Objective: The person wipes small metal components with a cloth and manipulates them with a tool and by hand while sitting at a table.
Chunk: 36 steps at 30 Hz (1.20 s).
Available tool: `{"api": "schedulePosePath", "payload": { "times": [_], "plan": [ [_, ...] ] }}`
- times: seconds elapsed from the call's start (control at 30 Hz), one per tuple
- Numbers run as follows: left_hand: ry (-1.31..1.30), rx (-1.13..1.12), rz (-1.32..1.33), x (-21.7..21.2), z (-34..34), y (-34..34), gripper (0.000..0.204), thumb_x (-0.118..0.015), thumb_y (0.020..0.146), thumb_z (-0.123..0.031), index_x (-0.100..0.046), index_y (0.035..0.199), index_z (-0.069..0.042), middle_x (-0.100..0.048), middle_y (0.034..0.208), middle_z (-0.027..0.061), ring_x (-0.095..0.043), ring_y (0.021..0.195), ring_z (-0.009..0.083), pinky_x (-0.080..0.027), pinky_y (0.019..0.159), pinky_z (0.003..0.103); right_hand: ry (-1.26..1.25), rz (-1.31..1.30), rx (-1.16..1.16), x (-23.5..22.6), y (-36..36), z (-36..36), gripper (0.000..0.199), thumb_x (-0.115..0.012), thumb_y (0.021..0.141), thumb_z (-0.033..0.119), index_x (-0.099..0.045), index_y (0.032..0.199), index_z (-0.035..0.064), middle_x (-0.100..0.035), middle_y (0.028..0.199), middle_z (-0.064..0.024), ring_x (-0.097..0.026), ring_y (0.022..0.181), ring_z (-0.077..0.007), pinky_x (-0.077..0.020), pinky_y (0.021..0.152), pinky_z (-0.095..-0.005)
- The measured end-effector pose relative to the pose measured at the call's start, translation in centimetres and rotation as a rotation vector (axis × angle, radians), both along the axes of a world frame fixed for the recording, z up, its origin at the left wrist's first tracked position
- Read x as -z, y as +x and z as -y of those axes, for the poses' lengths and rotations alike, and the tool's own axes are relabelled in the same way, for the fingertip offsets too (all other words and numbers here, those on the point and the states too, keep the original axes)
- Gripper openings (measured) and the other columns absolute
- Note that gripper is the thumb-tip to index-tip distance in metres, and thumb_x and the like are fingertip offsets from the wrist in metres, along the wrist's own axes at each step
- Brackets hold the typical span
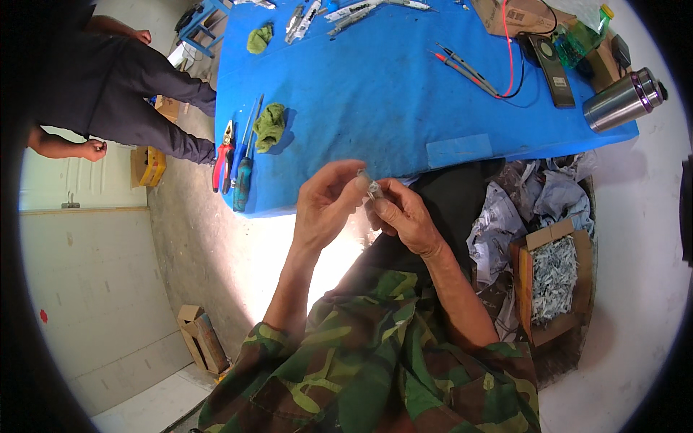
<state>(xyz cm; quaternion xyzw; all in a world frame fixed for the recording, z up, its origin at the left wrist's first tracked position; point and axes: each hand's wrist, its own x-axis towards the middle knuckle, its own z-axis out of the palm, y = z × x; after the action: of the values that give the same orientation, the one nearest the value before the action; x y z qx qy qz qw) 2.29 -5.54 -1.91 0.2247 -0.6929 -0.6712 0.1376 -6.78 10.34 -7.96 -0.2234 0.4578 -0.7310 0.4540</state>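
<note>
My left hand (pixel 323 207) and my right hand (pixel 410 219) meet in front of the table's near edge. Pinched between their fingertips is a small pale piece with a shiny, metallic-looking part (pixel 373 190). Fingers cover much of it, so its kind cannot be made out. Both hands are closed on it, the left from one side and the right from the other. Nearest to the left hand on the blue tabletop (pixel 346 108) are a green cloth (pixel 270 128), a screwdriver with a teal handle (pixel 243 184), a blue screwdriver (pixel 237 162) and red-and-blue pliers (pixel 225 155).
Probe leads (pixel 469 74), a dark multimeter (pixel 554 76), a green bottle (pixel 580 41) and a steel flask (pixel 622 101) occupy the right. Several slim white devices (pixel 354 10) lie far off. A shredded-paper box (pixel 554 278) stands below right. Another person (pixel 108 79) stands left.
</note>
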Motion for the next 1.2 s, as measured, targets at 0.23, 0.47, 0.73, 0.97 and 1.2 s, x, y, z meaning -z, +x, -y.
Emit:
{"api": "schedulePosePath", "payload": {
  "times": [0.23, 0.47, 0.73, 0.97, 1.2],
  "plan": [
    [0.023, 0.010, 0.017, 0.2, 0.6, 0.2, 0.028, -0.069, 0.104, -0.022, -0.072, 0.119, 0.001, -0.072, 0.092, 0.0031, -0.061, 0.074, 0.0077, -0.048, 0.063, 0.023, 0.040, -0.024, -0.022, 0.3, 0.0, 0.0, 0.031, -0.055, 0.109, 0.028, -0.068, 0.118, 0.0021, -0.065, 0.090, -0.0002, -0.059, 0.079, -0.0075, -0.0471, 0.068, -0.0246],
    [-0.012, -0.077, 0.016, 0.9, 0.0, -0.2, 0.024, -0.066, 0.105, -0.019, -0.073, 0.116, 0.002, -0.073, 0.091, 0.0033, -0.063, 0.072, 0.0074, -0.049, 0.060, 0.023, 0.082, 0.003, 0.024, 0.7, 0.2, 0.2, 0.030, -0.053, 0.110, 0.025, -0.071, 0.116, 0.0021, -0.066, 0.087, 0.0006, -0.057, 0.075, -0.0062, -0.0463, 0.066, -0.0237],
    [-0.006, -0.206, 0.031, 0.2, 0.8, 0.2, 0.024, -0.070, 0.103, -0.021, -0.072, 0.113, 0.001, -0.070, 0.085, 0.0024, -0.061, 0.069, 0.0081, -0.049, 0.060, 0.024, 0.111, -0.122, 0.002, 0.0, 0.4, 0.4, 0.029, -0.056, 0.108, 0.023, -0.070, 0.118, -0.0001, -0.067, 0.085, -0.0002, -0.057, 0.068, -0.0064, -0.0459, 0.060, -0.0240],
    [-0.801, -0.373, -0.006, -0.1, 5.2, 3.5, 0.022, -0.078, 0.095, -0.012, -0.072, 0.113, 0.000, -0.075, 0.098, 0.0074, -0.068, 0.080, 0.0124, -0.054, 0.068, 0.027, 0.062, 0.151, 0.029, 0.6, 0.1, 0.1, 0.032, -0.053, 0.111, 0.027, -0.067, 0.119, -0.0009, -0.064, 0.085, -0.0001, -0.055, 0.067, -0.0065, -0.0426, 0.057, -0.0218],
    [-1.318, -0.524, 0.351, -1.2, 12.3, 8.6, 0.026, -0.081, 0.089, -0.022, -0.074, 0.108, -0.005, -0.074, 0.099, 0.0130, -0.072, 0.084, 0.0289, -0.057, 0.074, 0.040, -0.005, 0.319, 0.082, 0.7, 0.0, 0.4, 0.032, -0.048, 0.112, 0.026, -0.063, 0.119, -0.0018, -0.054, 0.077, 0.0010, -0.048, 0.062, -0.0073, -0.0363, 0.052, -0.0237]
  ]
}}
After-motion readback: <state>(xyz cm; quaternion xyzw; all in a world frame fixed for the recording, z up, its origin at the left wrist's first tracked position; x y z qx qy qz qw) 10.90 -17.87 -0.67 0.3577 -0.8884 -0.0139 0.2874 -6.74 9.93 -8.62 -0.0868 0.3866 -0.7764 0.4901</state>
